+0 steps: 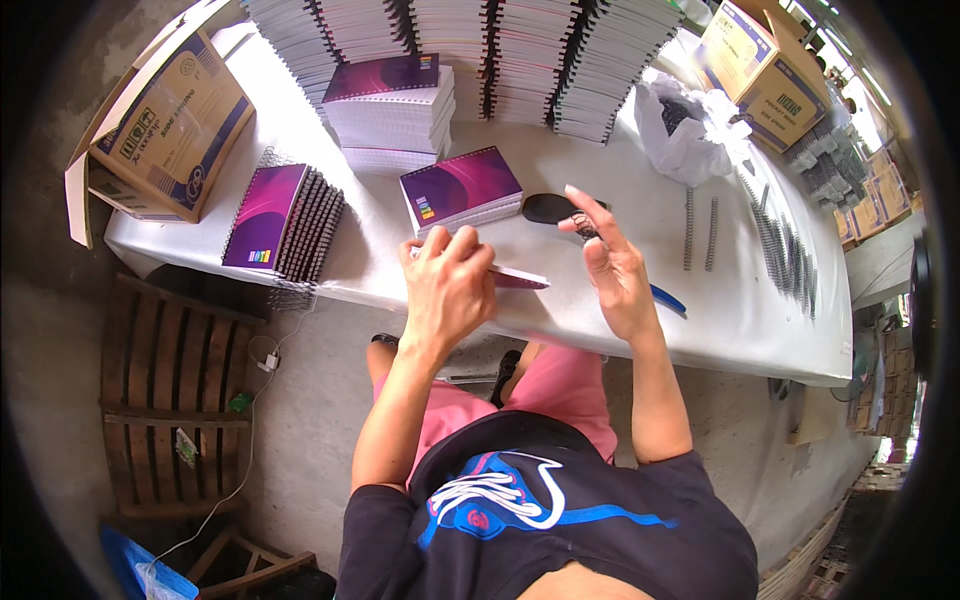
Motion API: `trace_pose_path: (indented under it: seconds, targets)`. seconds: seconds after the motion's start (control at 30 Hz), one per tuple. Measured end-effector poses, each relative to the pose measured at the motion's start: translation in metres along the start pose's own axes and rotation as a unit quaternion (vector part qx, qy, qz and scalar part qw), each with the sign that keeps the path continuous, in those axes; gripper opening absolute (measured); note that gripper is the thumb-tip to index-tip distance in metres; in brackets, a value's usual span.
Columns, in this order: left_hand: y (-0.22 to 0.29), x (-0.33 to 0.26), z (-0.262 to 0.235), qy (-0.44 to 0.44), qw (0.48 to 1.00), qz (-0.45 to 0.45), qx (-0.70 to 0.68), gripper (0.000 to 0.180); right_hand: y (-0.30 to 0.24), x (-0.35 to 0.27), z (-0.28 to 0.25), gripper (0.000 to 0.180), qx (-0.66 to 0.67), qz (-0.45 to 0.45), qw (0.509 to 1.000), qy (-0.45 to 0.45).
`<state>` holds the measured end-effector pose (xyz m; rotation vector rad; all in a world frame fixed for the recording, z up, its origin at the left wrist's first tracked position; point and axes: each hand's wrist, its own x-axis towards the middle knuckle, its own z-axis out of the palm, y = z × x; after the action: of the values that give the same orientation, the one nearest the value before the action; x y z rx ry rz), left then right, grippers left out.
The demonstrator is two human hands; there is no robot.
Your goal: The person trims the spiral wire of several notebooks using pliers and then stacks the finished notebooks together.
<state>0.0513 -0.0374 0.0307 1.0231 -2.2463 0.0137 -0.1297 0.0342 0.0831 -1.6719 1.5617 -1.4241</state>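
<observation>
Head view: the left hand (448, 285) is closed over a pad (520, 281), fingers bent and knuckles up, covering most of it. The right hand (622, 280) is raised just beside, palm turned toward the left one, index finger stretched out and thumb standing apart from it. A small dark coil (585, 228) shows at its fingers, seen nearly end-on; how firmly it is gripped I cannot tell.

The pad is near the front edge of the table (760, 350), in front of the person's body. It looks thin and is seen almost edge-on: a pale strip of pages above, a dark reddish-purple cover along the lower side, tapering to a corner that points right.

Just beyond the left hand lies a short stack (462, 187) of pads, its top cover purple with pink curves, small coloured blocks at one corner and a line of holes along an edge. Right of it is a black oval object (545, 209), partly behind the right hand. A blue tool (668, 300) lies past the right wrist.

Farther left are coil-bound notebooks (265, 215) in purple covers; behind the short stack, a taller pile (390, 125). To the right lie two loose coils (688, 230), a heap of coils (785, 250) and a white bag (690, 150) with dark contents.
</observation>
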Motion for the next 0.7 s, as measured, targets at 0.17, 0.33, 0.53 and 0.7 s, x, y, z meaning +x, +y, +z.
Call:
trace_pose_path:
  seconds: [0.17, 0.33, 0.53, 0.7]
  targets:
    - [0.01, -0.003, 0.008, 0.011, 0.998, -0.049, 0.043, 0.031, 0.018, -0.009, -0.021, 0.036, -0.029, 0.11, 0.991, -0.071]
    - [0.029, -0.004, 0.029, 0.123, 0.985, -0.116, 0.027, 0.073, 0.017, -0.009, -0.021, 0.026, -0.072, 0.07, 0.992, -0.072]
    - [0.036, -0.002, 0.047, 0.206, 0.971, -0.12, 0.014, 0.068, 0.034, -0.009, -0.018, 0.023, -0.095, -0.021, 0.995, -0.037]
    - [0.032, -0.01, 0.049, 0.21, 0.973, -0.099, 0.008, 0.058, 0.026, -0.002, -0.016, 0.022, -0.084, 0.003, 0.993, -0.077]
